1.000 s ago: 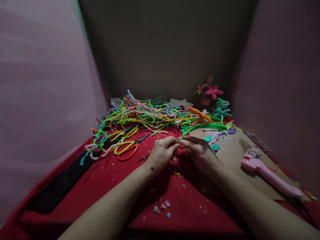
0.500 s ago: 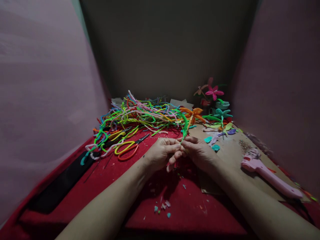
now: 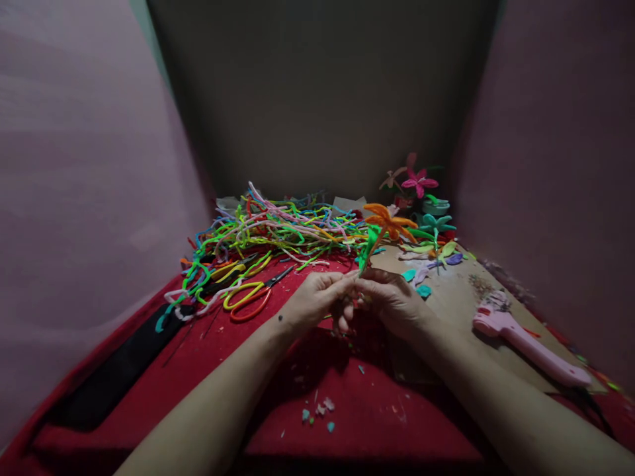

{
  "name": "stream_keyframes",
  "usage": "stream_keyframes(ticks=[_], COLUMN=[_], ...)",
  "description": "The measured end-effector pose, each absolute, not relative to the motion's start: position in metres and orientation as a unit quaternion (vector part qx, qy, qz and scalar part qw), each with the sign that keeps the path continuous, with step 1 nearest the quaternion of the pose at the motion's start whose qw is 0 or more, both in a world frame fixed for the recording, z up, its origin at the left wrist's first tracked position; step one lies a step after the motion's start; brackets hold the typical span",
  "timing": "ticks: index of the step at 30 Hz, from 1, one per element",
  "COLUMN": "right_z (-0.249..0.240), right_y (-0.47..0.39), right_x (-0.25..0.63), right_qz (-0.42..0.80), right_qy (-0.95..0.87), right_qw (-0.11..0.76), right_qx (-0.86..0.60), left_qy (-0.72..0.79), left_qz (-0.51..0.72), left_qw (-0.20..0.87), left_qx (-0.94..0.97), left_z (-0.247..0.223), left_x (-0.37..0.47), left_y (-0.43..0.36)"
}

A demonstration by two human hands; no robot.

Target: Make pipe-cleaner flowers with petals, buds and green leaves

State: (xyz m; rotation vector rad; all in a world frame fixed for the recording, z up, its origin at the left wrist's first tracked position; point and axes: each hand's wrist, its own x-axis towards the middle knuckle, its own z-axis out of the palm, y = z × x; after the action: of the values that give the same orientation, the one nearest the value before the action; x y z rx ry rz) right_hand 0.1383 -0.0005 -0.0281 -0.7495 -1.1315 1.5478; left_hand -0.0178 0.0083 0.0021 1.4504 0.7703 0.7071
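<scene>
Between my two hands stands an orange pipe-cleaner flower with a green leaf on its stem. My left hand pinches the lower stem between thumb and fingers. Pressed against it, my right hand also grips the stem near the leaf's base. The fingertips meet and hide the stem's lower end. Over the cardboard, right of the flower, are a teal flower and some loose petals, among them a teal one.
A tangled heap of colourful pipe cleaners spreads across the back. Scissors and a black strap-like piece lie to the left on the red cloth. A pink glue gun rests on the cardboard. Potted flowers stand behind.
The orange flower has turned and tipped slightly to the right, its petals now showing more from above. The leaf has shifted with it. Both hands stay together on the stem.
</scene>
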Motion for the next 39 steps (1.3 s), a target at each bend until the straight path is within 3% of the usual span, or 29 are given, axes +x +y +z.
stream_keyframes(ticks=[4,12,21,25,32,39], right_z=[-0.032,-0.035,-0.026,-0.026,-0.025,-0.02], right_y=[0.0,-0.008,-0.01,-0.01,-0.008,-0.015], right_x=[0.137,0.128,0.131,0.133,0.142,0.148], right_qz=[0.62,0.646,0.543,0.572,0.683,0.681], right_qy=[-0.476,-0.478,-0.601,-0.598,-0.569,-0.573], right_qw=[0.52,0.449,0.401,0.39,0.323,0.316], right_qx=[-0.345,-0.39,-0.428,-0.404,-0.325,-0.33], left_qy=[0.404,0.412,0.453,0.418,0.267,0.226], left_qz=[0.385,0.392,0.376,0.353,0.323,0.287], left_qw=[0.473,0.463,0.356,0.442,0.742,0.803], left_qx=[0.682,0.68,0.726,0.71,0.523,0.471], left_z=[0.011,0.007,0.01,0.013,0.004,-0.006], left_x=[-0.018,-0.015,-0.017,-0.022,-0.031,-0.025], left_y=[0.013,0.006,0.003,0.004,0.017,0.027])
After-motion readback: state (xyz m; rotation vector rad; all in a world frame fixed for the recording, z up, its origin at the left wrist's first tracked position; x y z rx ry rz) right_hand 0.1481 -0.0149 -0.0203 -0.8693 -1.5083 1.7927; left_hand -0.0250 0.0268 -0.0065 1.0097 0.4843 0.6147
